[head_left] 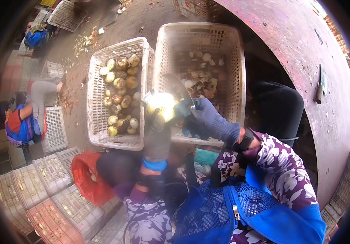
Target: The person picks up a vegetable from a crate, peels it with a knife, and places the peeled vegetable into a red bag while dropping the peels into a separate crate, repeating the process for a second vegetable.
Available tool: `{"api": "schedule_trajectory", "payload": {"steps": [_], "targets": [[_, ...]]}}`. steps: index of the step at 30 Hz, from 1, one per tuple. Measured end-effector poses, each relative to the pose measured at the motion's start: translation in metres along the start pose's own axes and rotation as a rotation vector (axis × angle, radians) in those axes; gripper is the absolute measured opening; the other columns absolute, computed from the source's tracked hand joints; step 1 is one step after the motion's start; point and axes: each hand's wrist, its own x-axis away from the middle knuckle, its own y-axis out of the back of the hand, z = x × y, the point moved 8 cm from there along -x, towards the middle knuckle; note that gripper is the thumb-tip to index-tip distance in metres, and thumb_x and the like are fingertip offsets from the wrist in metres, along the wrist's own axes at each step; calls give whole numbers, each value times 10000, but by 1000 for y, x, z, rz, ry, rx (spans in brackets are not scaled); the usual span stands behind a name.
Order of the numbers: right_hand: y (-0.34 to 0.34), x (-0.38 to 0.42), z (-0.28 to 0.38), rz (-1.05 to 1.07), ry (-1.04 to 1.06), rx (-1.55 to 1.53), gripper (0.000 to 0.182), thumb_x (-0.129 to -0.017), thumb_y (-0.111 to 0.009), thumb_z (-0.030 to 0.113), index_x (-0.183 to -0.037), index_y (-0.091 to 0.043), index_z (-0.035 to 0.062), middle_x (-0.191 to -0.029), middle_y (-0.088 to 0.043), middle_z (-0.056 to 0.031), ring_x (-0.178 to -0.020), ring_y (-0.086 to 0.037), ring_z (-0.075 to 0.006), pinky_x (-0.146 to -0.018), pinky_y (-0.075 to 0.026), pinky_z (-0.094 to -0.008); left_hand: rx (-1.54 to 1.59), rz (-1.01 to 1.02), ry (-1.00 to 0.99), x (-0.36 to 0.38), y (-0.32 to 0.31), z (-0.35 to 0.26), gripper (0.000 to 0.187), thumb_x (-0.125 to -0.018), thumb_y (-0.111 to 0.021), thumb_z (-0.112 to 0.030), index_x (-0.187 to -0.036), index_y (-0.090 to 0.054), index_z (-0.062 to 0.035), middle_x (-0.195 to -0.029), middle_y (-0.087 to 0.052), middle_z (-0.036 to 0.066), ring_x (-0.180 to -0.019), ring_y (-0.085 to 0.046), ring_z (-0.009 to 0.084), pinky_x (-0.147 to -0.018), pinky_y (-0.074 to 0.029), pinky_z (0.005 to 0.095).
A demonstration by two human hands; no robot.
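Observation:
My left hand [157, 134], in a grey glove and blurred, holds a round, pale yellow-white fruit [161, 106] that is brightly lit. The fruit's exact kind I cannot make out. In a dark blue-grey glove, my right hand [207, 118] grips a knife [180, 87], its broad, curved blade beside the fruit. Both hands are over the near side of a white plastic crate [241, 77] with pale and brown peelings [199, 79] inside. To its left, a second white crate [91, 93] contains several round yellow-green and brown fruits [119, 83].
A pinkish tabletop [301, 61] curves along the right, with another knife [320, 85] lying on it. An orange-red bucket [86, 175] stands near my left leg, beside several stacked crates [53, 175]. Another person [24, 118] sits at the left; scraps [86, 42] litter the floor.

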Motion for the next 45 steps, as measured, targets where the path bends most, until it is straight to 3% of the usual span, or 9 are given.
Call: {"api": "schedule_trajectory", "payload": {"steps": [7, 13, 16, 25, 27, 29, 31, 35, 45], "targets": [[7, 3, 8, 21, 67, -14, 402, -946, -626, 375, -1064, -624, -10, -677, -615, -40, -487, -560, -68, -398, -435, -238, -54, 84, -33, -5, -28, -28, 521, -907, -569, 23, -1396, -403, -42, -1314, -514, 100, -1213, -509, 208, -1017, -444, 331], [11, -1, 25, -171, 471, 872, 286, -900, -632, 247, -1069, -605, 18, -754, -651, -214, -692, -662, -358, -658, -520, -441, -63, -16, -34, -8, -24, -31, 597, -840, -605, 55, -1388, -403, -67, -1282, -526, 91, -1162, -549, 210, -973, -490, 342], [9, 0, 10, -130, 288, 864, 254, -854, -627, 192, -1042, -603, 23, -842, -640, -253, -847, -626, -433, -750, -503, -495, -63, -10, -55, -13, -20, -37, 613, -829, -615, 56, -1389, -401, -73, -1265, -537, 88, -1128, -571, 211, -933, -516, 351], [1, 1, -14, -35, 322, 761, 263, -885, -621, 244, -1021, -609, 20, -815, -648, -226, -795, -650, -398, -712, -508, -442, -86, -178, -148, -17, 1, -31, 568, -858, -655, -16, -1377, -425, 1, -1318, -526, 142, -1219, -532, 253, -1058, -451, 373], [-1, 1, -26, -27, 239, 749, 271, -897, -612, 269, -1019, -611, 27, -815, -650, -222, -795, -653, -392, -713, -511, -439, -670, -167, -281, -26, 16, -41, 582, -866, -672, -57, -1384, -416, 8, -1334, -519, 163, -1233, -524, 275, -1047, -469, 397], [-5, 2, -32, -38, 196, 790, 259, -899, -619, 256, -1042, -623, 41, -819, -657, -212, -792, -664, -366, -709, -516, -423, -515, -146, -270, -30, 31, -42, 590, -877, -680, -99, -1389, -409, 13, -1348, -511, 181, -1244, -515, 294, -1036, -484, 420], [-7, 3, -35, -75, 189, 884, 247, -890, -644, 206, -1090, -644, 60, -829, -669, -196, -786, -685, -320, -697, -524, -391, 380, -89, -104, -32, 17, -46, 593, -892, -678, -144, -1394, -403, 14, -1359, -503, 195, -1254, -507, 310, -1025, -497, 442], [-5, 7, 2, -219, 424, 1015, 472, -883, -669, 307, -1269, -534, 71, -883, -673, -190, -799, -681, -334, -689, -530, -426, 707, 4, -46, -34, 12, -35, 637, -914, -659, -330, -1392, -406, 7, -1357, -502, 200, -1234, -514, 335, -1010, -498, 463], [-12, 4, 12, -330, 482, 1336, 681, -875, -648, 378, -1415, -362, 78, -978, -656, -158, -824, -675, -326, -662, -530, -436, 588, -28, -22, -32, -7, -30, 502, -916, -628, -250, -1294, -484, 46, -1277, -559, 152, -1190, -532, 264, -1052, -434, 402]]}}
